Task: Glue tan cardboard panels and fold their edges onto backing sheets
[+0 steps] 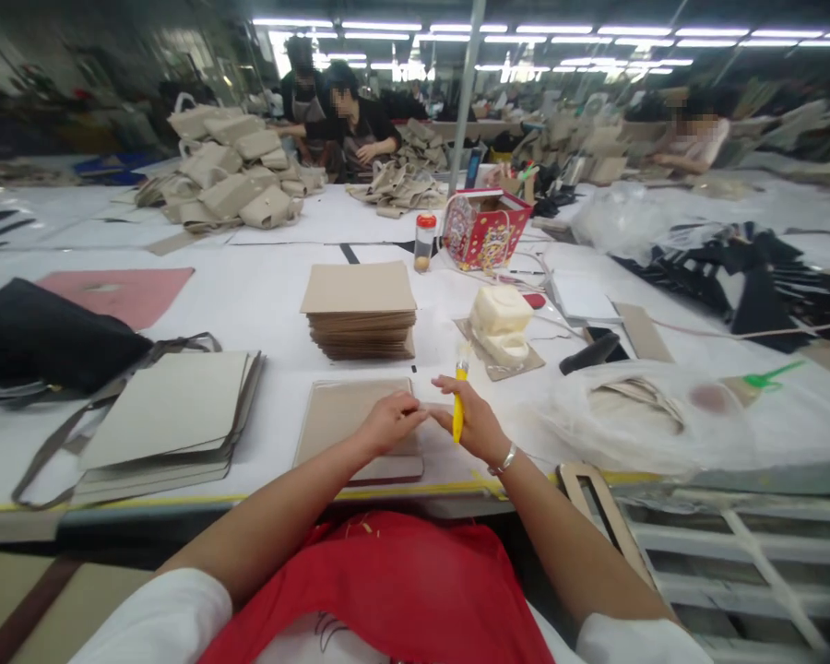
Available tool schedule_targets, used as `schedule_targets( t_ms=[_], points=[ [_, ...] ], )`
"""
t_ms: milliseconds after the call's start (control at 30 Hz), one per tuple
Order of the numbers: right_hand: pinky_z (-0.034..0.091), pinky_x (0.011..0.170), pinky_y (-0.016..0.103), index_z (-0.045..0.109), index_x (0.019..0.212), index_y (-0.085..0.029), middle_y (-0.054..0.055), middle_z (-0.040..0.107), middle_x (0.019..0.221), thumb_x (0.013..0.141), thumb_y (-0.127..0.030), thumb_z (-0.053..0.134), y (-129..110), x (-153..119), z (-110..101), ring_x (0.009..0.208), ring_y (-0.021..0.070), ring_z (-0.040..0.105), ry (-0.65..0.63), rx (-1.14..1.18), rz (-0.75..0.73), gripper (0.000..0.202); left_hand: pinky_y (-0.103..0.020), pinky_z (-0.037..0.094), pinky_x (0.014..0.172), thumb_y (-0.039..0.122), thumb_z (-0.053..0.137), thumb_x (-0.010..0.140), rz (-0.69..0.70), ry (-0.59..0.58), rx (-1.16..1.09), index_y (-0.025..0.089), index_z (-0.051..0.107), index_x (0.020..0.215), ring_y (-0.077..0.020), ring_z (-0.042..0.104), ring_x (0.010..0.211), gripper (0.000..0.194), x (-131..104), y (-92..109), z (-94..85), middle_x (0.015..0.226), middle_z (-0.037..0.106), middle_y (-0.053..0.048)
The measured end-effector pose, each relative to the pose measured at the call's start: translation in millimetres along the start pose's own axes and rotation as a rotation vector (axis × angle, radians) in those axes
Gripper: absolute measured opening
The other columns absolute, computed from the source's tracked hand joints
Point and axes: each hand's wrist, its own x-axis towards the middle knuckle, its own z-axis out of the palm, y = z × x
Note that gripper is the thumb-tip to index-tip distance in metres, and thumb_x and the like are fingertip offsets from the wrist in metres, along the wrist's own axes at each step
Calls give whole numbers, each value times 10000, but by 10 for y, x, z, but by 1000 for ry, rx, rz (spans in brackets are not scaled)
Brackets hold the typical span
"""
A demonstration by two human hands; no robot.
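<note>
My right hand [482,426] has a paint brush [458,406] with a yellow handle tucked between its fingers, bristles pointing up. Just left of it, my left hand [391,422] is closed in a pinch. Its fingertips meet the tip of my right thumb; whatever lies between them, if anything, is too small to make out. Under my left hand is a flat beige panel [332,415] on the table near the front edge. Behind it rises a tall stack of beige panels [360,288]. A cream-coloured plastic container [502,314] stands on a board beyond the brush.
Pale grey panels [170,406] are piled at left, near a black bag [48,337]. On the right lie a clear plastic bag [636,433] and black pieces [761,286]. A red box [488,231] and a jar [424,244] stand farther back. Co-workers sit across the table.
</note>
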Motion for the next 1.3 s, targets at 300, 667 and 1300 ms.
schedule_targets(
  t_ms=[300, 667, 1300],
  points=[
    [421, 619, 253, 423, 934, -205, 14, 575, 788, 812, -313, 524, -117, 152, 411, 663, 148, 572, -247, 10, 188, 191, -206, 363, 475, 426, 467, 799, -273, 281, -24, 175, 553, 694, -93, 441, 488, 286, -636, -492, -920, 565, 481, 42],
    [371, 570, 268, 453, 992, -186, 50, 589, 799, 817, -387, 458, 51, 703, 1131, 601, 171, 544, -42, -226, 371, 266, -241, 317, 566, 405, 554, 732, -422, 507, 302, 179, 578, 573, -126, 483, 563, 278, -303, -1146, -1310, 548, 552, 18],
    [324, 536, 248, 467, 1040, -164, 8, 524, 661, 804, -341, 459, 156, 782, 1277, 527, 143, 464, -73, -314, 442, 296, -240, 349, 553, 381, 586, 711, -543, 529, 157, 169, 592, 580, -130, 523, 564, 250, -133, -1355, -1324, 578, 598, 3]
  ],
)
